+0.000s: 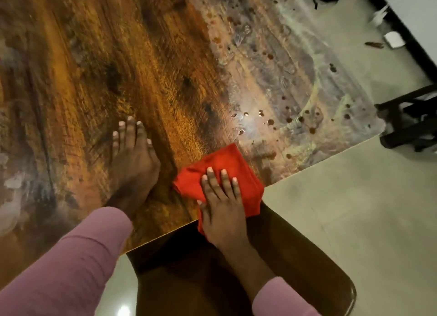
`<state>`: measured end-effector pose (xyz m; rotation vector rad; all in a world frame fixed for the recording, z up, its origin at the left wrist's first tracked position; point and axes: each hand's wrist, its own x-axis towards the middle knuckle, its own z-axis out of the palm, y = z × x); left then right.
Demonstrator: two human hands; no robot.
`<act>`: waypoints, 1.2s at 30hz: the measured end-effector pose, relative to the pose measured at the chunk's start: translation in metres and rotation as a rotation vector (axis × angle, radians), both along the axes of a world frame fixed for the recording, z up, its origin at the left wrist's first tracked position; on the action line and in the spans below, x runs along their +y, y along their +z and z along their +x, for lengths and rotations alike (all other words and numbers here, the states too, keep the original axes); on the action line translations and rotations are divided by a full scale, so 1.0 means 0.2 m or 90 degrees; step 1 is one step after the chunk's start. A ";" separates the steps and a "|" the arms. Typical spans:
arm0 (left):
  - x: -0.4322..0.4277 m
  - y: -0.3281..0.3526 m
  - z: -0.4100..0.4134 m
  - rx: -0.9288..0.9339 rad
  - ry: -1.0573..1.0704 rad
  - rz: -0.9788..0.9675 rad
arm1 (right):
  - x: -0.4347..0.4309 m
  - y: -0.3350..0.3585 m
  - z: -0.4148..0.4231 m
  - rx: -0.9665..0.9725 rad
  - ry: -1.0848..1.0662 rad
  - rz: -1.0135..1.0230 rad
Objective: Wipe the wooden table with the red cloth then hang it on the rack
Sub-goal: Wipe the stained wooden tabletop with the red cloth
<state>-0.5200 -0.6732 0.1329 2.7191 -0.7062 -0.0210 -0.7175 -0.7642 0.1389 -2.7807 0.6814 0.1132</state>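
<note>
wiping step in hand: right hand (220, 204) pressing flat, fingers (223, 182) spread on the folded red cloth (227, 166) at the 5 o'clock edge of the brown wooden surface (118, 67), left hand (133, 159) splayed bare alongside, next sweeping toward the 2 o'clock spots (269, 121).

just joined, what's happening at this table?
A person is wiping the wooden table. The right hand presses flat on the folded red cloth at the near edge, part of the cloth hanging over it. The left hand rests flat on the bare wood beside it. Dark droplets and smeared residue cover the right side, so wiping isn't finished. No rack is in view.
</note>
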 end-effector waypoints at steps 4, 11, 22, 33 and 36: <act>-0.25 0.03 -0.09 0.024 -0.035 -0.042 | -0.29 0.00 -0.11 0.029 -0.009 -0.011; -0.57 0.00 -0.08 0.052 0.018 -0.044 | -0.84 0.00 -0.11 -0.004 -0.227 0.039; -0.77 -0.06 -0.05 0.031 0.105 0.027 | -0.81 -0.04 -0.12 0.016 -0.031 -0.045; -0.78 -0.07 -0.03 0.032 0.103 0.060 | -0.61 -0.04 0.09 -0.007 0.105 0.013; -0.78 -0.06 -0.04 0.038 0.106 0.056 | -0.86 -0.04 0.12 -0.006 0.042 -0.003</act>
